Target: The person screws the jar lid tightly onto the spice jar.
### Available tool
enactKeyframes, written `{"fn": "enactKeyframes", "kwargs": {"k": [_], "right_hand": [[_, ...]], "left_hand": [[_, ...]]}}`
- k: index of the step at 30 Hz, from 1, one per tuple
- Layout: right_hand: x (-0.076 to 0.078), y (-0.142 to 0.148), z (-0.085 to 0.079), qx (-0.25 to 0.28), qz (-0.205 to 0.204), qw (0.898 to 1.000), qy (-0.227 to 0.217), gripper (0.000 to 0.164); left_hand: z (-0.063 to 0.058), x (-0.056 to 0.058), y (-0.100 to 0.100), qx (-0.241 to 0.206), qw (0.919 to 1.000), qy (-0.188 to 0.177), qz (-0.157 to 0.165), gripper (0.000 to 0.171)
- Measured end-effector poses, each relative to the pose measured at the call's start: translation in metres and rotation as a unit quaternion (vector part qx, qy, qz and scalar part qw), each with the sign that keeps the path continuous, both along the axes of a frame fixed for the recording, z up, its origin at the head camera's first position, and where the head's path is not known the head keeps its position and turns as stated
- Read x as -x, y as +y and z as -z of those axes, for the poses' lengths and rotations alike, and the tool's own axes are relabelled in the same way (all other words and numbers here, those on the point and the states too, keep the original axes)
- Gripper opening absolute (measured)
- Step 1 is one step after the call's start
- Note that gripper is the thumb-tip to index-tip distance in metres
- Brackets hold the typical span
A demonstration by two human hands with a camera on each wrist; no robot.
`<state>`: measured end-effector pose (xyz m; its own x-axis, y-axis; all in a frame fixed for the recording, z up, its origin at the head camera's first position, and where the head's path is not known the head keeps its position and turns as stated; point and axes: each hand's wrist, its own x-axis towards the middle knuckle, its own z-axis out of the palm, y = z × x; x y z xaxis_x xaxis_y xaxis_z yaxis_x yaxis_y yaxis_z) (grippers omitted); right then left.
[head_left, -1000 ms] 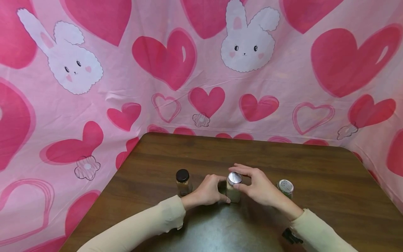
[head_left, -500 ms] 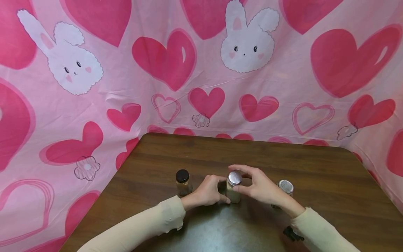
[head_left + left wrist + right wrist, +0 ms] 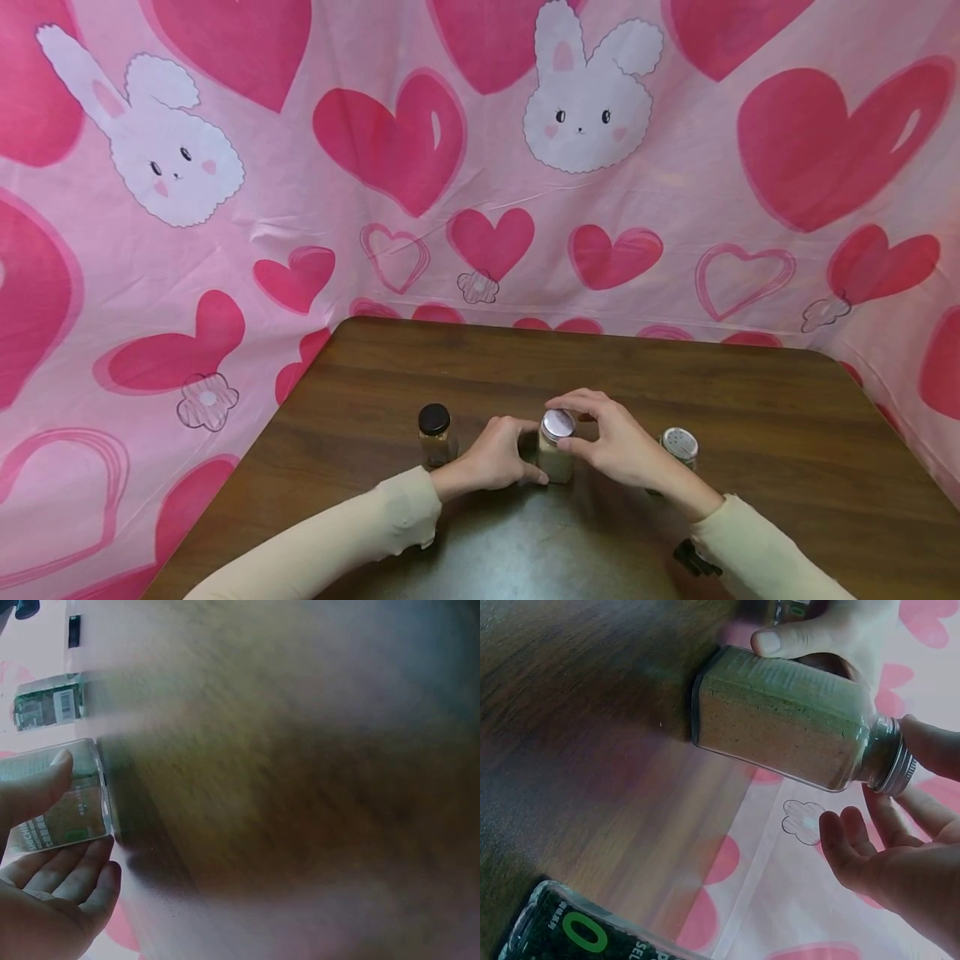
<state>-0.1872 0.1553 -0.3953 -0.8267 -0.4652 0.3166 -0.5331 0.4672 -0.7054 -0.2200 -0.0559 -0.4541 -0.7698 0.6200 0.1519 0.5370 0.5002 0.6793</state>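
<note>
A square glass spice jar (image 3: 555, 463) with tan-green powder and a silver screw lid (image 3: 558, 423) stands upright at mid-table. My left hand (image 3: 495, 454) grips its lower body from the left, with the thumb across the near side in the left wrist view. From the right, my right hand (image 3: 618, 442) pinches the lid between thumb and fingers. In the right wrist view, thumb (image 3: 934, 750) and fingers meet the ribbed lid edge, while the other fingers are spread away from the glass.
Left of the hands stands a black-lidded jar (image 3: 435, 433) with brown contents. Behind the right wrist is a jar with a perforated shaker top (image 3: 680, 444) and dark green contents. A small black object (image 3: 696, 558) lies partly under the right sleeve. Heart-print cloth surrounds the table (image 3: 787, 450).
My right thumb and fingers shift slightly around the lid, turning one way and back. The left hand and the jar stay where they were.
</note>
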Motion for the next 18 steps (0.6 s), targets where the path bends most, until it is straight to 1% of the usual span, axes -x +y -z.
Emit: {"fn": "enactKeyframes", "kwargs": {"k": [4,10,14,16,18], "right_hand": [[-0.0010,0.0006,-0.0019,-0.009,-0.017,1.000,0.004,0.047],[-0.0020,0.0024,-0.0049,-0.011,-0.036,0.999,-0.005,0.050],[-0.0024,0.0038,-0.0059,-0.010,-0.053,0.999,-0.003,0.052],[-0.0026,0.0044,-0.0060,-0.010,-0.056,0.998,-0.006,0.053],[-0.0027,0.0047,-0.0055,-0.017,-0.049,0.999,-0.005,0.054]], "left_hand": [[0.0003,-0.0002,0.0000,-0.003,1.0000,-0.001,0.002,0.047],[-0.0003,-0.0002,0.0000,-0.004,1.0000,-0.001,0.003,0.048],[-0.0002,-0.0004,-0.0003,-0.002,1.0000,-0.002,0.003,0.048],[0.0000,-0.0004,-0.0002,-0.002,1.0000,-0.001,0.002,0.048],[0.0003,-0.0005,0.0000,0.000,1.0000,0.001,0.000,0.048]]}}
